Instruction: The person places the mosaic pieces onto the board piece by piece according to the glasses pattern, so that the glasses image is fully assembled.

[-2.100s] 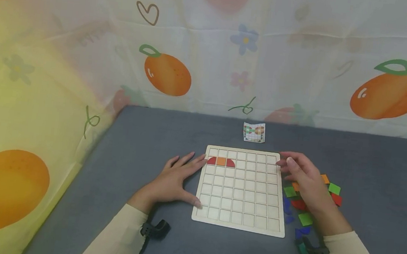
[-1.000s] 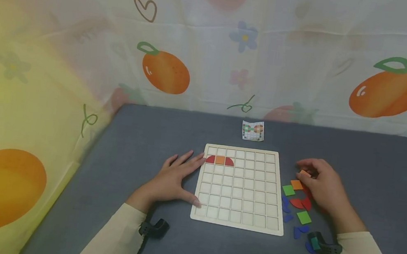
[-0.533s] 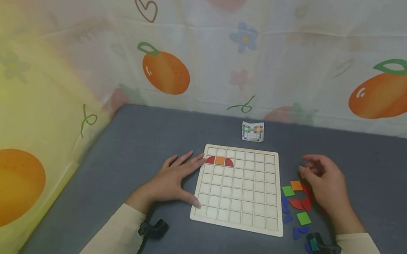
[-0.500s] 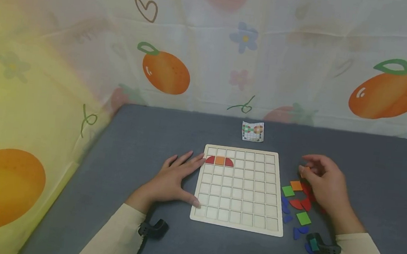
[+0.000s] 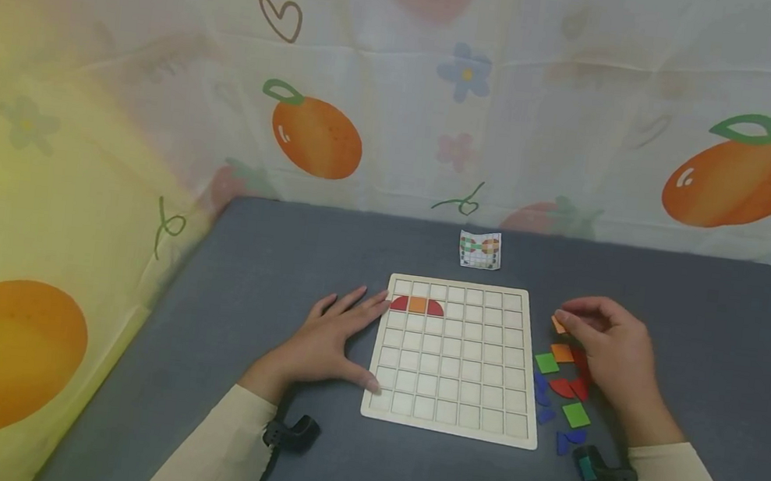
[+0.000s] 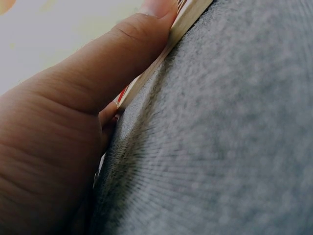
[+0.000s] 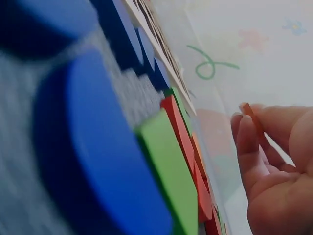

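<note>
A pale wooden grid board (image 5: 455,358) lies on the grey table; its second row holds a red quarter-round tile (image 5: 400,303), an orange square tile (image 5: 417,305) and another red quarter-round tile (image 5: 435,308). My left hand (image 5: 321,343) rests spread along the board's left edge, with fingertips and thumb touching the rim. To the right of the board, my right hand (image 5: 610,346) pinches an orange tile (image 5: 558,325) between thumb and fingers. In the right wrist view that orange tile (image 7: 253,120) shows edge-on, raised above the loose pieces.
Loose tiles lie right of the board: an orange square (image 5: 562,353), green squares (image 5: 576,414), red pieces (image 5: 561,387) and several blue ones (image 5: 562,444). A small printed pattern card (image 5: 480,250) lies behind the board. A fruit-print cloth (image 5: 402,85) hangs behind the table.
My right hand has moved from the board's right edge to the loose tiles and picked up an orange tile, then shifted slightly left with it. My left hand has stayed in place.
</note>
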{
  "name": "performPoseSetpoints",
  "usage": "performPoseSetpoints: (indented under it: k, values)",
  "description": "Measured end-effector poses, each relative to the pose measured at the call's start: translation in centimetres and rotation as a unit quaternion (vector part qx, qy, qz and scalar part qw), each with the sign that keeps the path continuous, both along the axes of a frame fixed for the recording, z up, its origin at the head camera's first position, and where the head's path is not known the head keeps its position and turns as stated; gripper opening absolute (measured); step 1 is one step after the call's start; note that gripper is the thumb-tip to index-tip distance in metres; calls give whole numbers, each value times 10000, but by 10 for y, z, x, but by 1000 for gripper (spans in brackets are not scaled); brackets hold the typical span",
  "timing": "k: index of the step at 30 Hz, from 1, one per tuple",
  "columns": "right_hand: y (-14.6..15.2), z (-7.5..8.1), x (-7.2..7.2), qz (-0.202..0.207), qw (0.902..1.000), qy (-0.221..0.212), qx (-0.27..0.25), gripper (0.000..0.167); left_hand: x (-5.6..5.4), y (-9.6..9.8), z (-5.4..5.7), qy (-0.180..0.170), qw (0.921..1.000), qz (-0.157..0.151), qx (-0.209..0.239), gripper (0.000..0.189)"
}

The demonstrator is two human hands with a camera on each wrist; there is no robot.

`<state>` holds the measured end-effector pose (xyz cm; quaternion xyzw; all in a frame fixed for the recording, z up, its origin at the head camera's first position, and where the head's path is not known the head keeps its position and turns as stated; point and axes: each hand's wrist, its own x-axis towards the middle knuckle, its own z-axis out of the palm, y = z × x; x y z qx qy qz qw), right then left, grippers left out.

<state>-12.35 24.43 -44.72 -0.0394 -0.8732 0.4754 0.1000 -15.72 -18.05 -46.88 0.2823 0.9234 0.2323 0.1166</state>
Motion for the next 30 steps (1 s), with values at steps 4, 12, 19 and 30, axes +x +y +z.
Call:
performPoseSetpoints:
  k: [4,12,19,30]
  values:
    - [-6,3,1,223,9992,-204,-275,36,0,0,1,43,10000,-36,54,132]
    - [-23,10,4,492,9969,-391,-481,37,0,1,3,50,9999,-50,85,133]
    - [-44,12,7,983,9929,-300,-601,24,-1,2,2,56,9999,-69,125,132]
    - [-91,15,3,1410,9761,-631,-1530,23,0,1,3,-2,9998,-71,171,131]
